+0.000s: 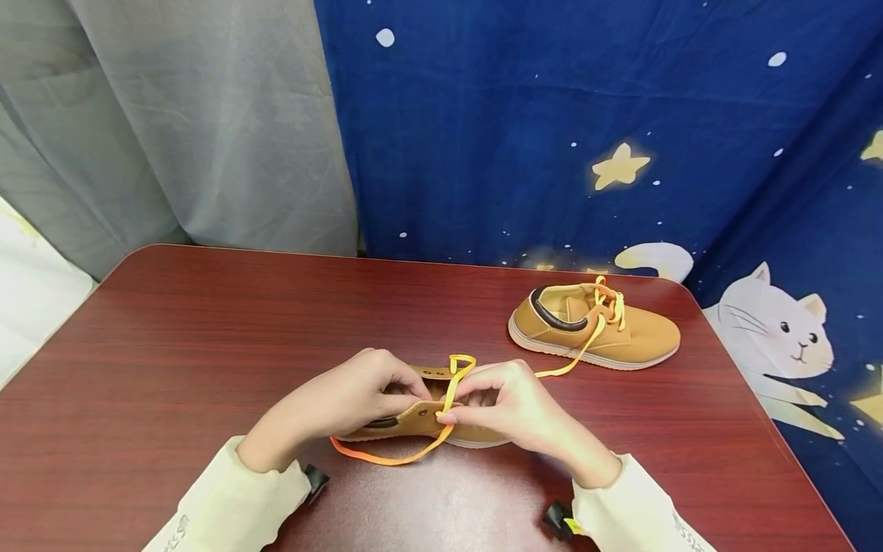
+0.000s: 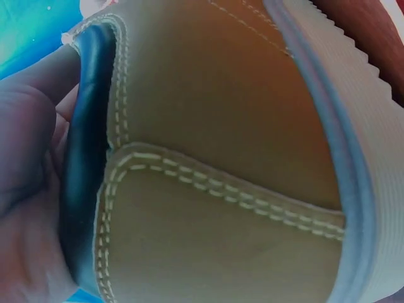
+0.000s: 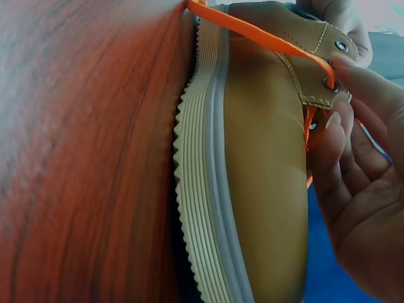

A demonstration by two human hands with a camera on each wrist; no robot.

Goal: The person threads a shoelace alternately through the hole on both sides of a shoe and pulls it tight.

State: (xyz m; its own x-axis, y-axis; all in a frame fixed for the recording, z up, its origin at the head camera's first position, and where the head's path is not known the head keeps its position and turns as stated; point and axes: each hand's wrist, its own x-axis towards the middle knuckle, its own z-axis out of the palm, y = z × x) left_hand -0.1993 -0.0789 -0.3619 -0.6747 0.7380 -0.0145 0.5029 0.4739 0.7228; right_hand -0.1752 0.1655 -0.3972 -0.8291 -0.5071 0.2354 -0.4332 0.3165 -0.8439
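Observation:
A tan lace-up shoe [image 1: 412, 420] with a dark padded collar [image 2: 91, 158] lies on the table between both hands, its toe to the right. My left hand [image 1: 369, 391] reaches over the collar with bent fingers in the shoe's opening; its fingertips are hidden, so what they hold cannot be told. My right hand [image 1: 520, 406] pinches the orange-yellow shoelace [image 1: 386, 461] close to an eyelet [image 3: 341, 46] on the near flap. In the right wrist view the lace runs through an eyelet and across the shoe's side. A loop of it rises above the opening.
Behind and to the right stands a second tan shoe [image 1: 641, 337], its lace tied and one end trailing toward my right hand. The dark red table [image 1: 241, 322] reaches back to grey and blue curtains [image 1: 483, 153].

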